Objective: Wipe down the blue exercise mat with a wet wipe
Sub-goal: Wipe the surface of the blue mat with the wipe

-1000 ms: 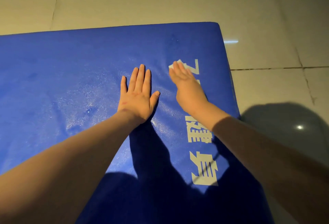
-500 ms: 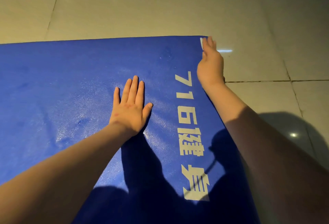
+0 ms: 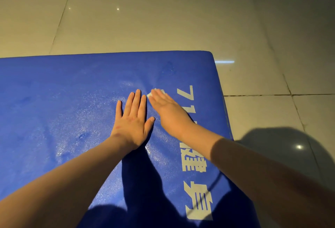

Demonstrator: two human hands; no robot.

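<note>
Head view: a thick blue padded exercise mat (image 3: 72,101) with white printed lettering (image 3: 188,95) lies on a glossy beige tiled floor (image 3: 163,19). The left hand (image 3: 133,120) rests flat on the mat, fingers straight and close together, thumb out. Just beside it, the right hand (image 3: 168,110) presses a small white wet wipe (image 3: 149,95) onto the mat under straight fingers. Only the wipe's edges show past the fingertips.

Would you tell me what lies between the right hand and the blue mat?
In the head view, a white wet wipe lies under the fingers of the right hand on the blue mat.
</note>
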